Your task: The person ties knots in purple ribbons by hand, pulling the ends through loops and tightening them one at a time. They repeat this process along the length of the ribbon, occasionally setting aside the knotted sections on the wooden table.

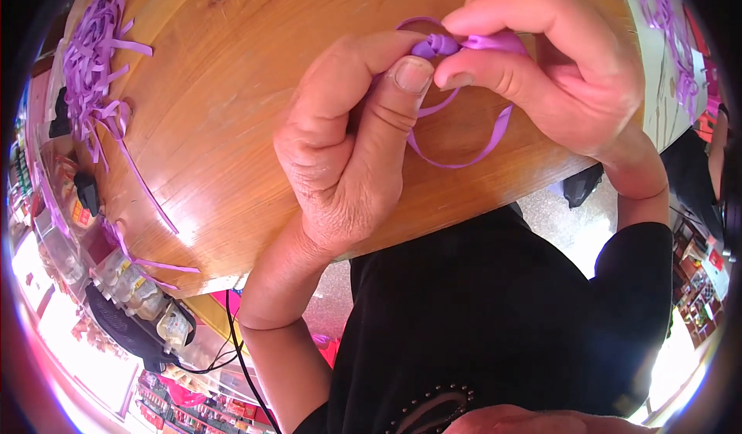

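Head camera shows a purple ribbon point(498, 129) with a knot point(437, 45), held above the wooden table point(224, 140); its loop hangs below the knot. Well left of the knot lies a heap of purple ribbons point(93, 63); far to its right, more purple strips point(684, 86) rest on a pale surface. Fingertips partly cover the knot: the left hand point(332, 156) pinches it between thumb and bent forefinger, while just right of it the right hand point(587, 86) pinches the ribbon, fingers curled.

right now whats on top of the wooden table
A heap of purple ribbons lies along its left edge. The left hand and right hand, holding a looped ribbon, cover part of the wooden table; what's behind them can't be seen.
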Motion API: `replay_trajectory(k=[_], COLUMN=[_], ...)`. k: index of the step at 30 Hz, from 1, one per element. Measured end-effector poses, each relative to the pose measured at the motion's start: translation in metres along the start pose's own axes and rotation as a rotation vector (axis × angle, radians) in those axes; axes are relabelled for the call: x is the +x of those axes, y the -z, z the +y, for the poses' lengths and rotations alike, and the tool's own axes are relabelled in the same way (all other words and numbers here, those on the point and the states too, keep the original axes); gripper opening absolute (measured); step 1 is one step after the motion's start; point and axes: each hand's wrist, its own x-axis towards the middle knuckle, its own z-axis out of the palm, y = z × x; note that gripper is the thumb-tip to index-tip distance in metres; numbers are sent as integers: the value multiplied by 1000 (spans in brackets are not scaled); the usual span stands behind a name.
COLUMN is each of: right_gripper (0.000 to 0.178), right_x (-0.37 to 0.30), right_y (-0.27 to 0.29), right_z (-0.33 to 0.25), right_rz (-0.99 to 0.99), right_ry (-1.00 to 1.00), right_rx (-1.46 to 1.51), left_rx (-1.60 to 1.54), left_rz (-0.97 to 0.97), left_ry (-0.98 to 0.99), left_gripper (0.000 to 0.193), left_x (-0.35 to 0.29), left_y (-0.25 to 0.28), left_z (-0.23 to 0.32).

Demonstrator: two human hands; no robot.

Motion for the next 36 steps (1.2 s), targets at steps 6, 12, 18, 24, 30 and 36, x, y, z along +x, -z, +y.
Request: replay_trajectory(k=[6,12,18,24,30,36], right_gripper=[21,22,19,23,25,25], right_x=[2,2,0,1,0,2], right_y=[6,11,11,11,11,13], right_z=[-4,-10,-4,-4,0,-8], right_rz=[-43,-98,-134,-112,-89,-65], right_ry=[-2,-8,-121,-137,-111,-253], right_rx=[-34,-76,64,137,241,469], left_rx=[-45,11,4,-39,-26,-25], left_rz=[-35,-79,-7,22,-56,-42], left_ry=[26,-10,77,70,31,-90], left_gripper=[16,17,11,13,16,17], left_x=[-1,-1,1,2,1,2], left_y=[-1,1,-2,-1,4,3], left_z=[3,1,3,4,4,-3])
